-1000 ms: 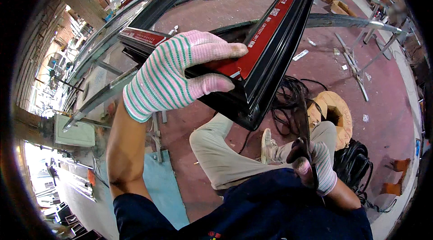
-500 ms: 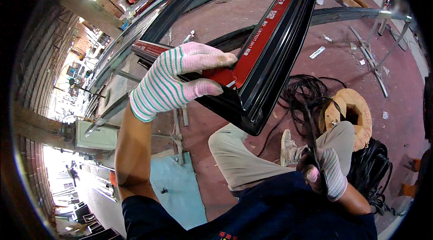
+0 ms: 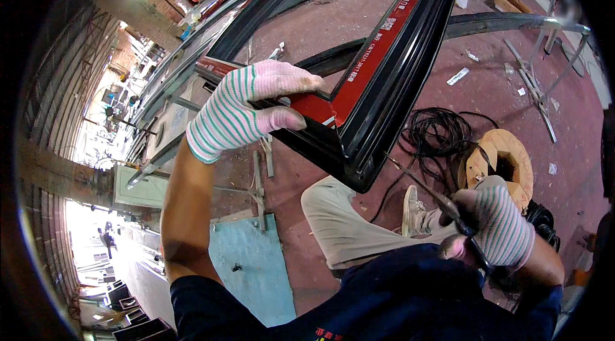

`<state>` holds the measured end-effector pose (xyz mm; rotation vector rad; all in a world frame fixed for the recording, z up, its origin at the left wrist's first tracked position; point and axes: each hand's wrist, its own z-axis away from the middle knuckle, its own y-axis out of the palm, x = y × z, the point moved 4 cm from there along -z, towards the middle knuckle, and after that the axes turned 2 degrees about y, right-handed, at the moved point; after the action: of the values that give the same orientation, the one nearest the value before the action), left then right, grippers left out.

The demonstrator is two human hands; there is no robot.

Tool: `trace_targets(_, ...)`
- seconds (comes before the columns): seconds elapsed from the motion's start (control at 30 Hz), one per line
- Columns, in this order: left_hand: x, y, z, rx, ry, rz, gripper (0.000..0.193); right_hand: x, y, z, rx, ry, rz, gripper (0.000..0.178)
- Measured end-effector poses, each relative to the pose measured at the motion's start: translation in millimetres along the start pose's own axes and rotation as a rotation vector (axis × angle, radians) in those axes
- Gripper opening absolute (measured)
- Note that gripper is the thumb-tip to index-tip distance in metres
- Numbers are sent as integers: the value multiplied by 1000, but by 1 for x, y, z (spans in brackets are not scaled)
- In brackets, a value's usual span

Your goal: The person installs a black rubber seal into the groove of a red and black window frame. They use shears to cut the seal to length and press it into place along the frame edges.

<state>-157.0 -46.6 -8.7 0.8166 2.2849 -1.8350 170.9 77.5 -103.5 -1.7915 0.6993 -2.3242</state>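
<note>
In front of the person, at the upper middle of the view, a black frame (image 3: 391, 104) with red film (image 3: 357, 84) on its face lies from the right hand (image 3: 503, 222) up and to the left, well apart from that hand. The left hand (image 3: 237, 107) is the nearer one: its grip is closed on the frame's near rail, left of the near corner, with the thumb on the person's side and the fingers laid over the rail. The right hand's grip is closed on the handle of a slim dark tool (image 3: 442, 200). The tool's long axis slants from that fist up and leftward, and its thin tip reaches just beside the frame's near corner, on the right; whether tip and frame touch, I cannot tell.

The frame's near corner points down toward the person's lap, above the pale trousers (image 3: 339, 225). From it the long right-hand rail runs away and slightly rightward until the upper edge of the view cuts it off, so the full long axis cannot be made out; the gripped rail runs up and to the left.

Beyond the frame, to the right, a metal bar (image 3: 500, 20) crosses above the reddish floor (image 3: 487, 97). A coil of black cable (image 3: 435, 133) and a light-brown spool (image 3: 522, 177) lie on the floor beyond the right hand.
</note>
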Motion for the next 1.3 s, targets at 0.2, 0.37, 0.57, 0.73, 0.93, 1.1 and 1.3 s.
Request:
trace_targets(0.2,5,-2,3,-24,-49,-3,53,32,-37,-10,-76,34,718,76)
trace_targets(0.37,8,-2,5,-54,-112,23,55,45,-51,-21,-154,-228,1055,75)
trace_targets(0.57,10,-1,5,-78,-124,2,58,58,-53,-24,-141,-321,1203,74)
trace_targets(0.73,7,0,4,-90,-136,22,55,60,-54,-26,-127,-342,1240,74)
trace_targets(0.93,8,1,4,-91,-144,41,56,60,-53,-27,-124,-362,1262,73)
trace_targets(1.1,10,1,6,-103,-123,43,56,61,-54,-27,-126,-378,1273,73)
trace_targets(1.3,10,0,4,-94,-134,40,56,62,-56,-25,-132,-397,1285,72)
